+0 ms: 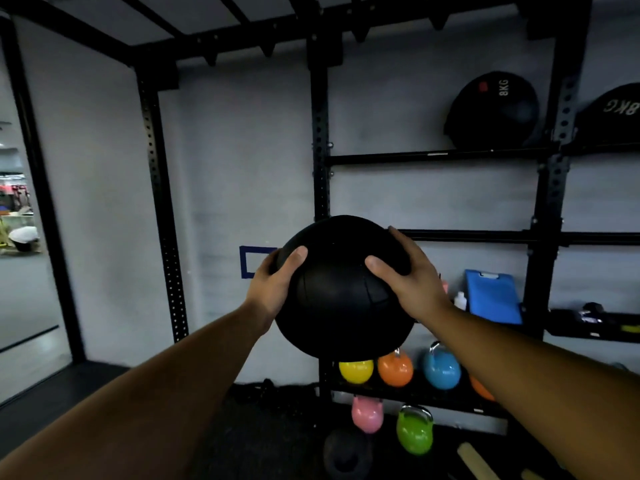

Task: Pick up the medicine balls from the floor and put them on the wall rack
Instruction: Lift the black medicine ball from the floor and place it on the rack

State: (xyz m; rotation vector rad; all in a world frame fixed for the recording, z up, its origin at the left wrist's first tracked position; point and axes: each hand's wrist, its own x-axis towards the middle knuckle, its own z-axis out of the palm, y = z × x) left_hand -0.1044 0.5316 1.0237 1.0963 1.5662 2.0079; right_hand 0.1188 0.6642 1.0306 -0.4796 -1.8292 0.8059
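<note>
Two bare forearms reach forward from the bottom of the frame, and between them a black medicine ball [341, 289] is held up in the air, clear of the floor and in front of the wall rack [320, 133]. The left hand [273, 285] presses the ball's left side with its thumb laid over the front; the right hand [407, 271] clasps the right side, fingers spread across the top curve.

Below the ball, a low shelf of the rack carries a yellow kettlebell [356, 371], an orange kettlebell [395, 368] and a blue kettlebell [442, 370] side by side. Beneath them, near the dark floor, sit a pink kettlebell [367, 414] and a green kettlebell [414, 429].

Behind the right wrist, a blue clipboard [493, 296] leans against the grey wall next to a small white bottle [460, 301].

Higher up, on a black crossbar of the rack, a second ball marked 8KG [491, 110] rests against the wall, with a third ball [613, 116] just beside it past the upright at the right edge. A rectangle of blue tape [246, 261] is stuck on the wall left of the held ball.
</note>
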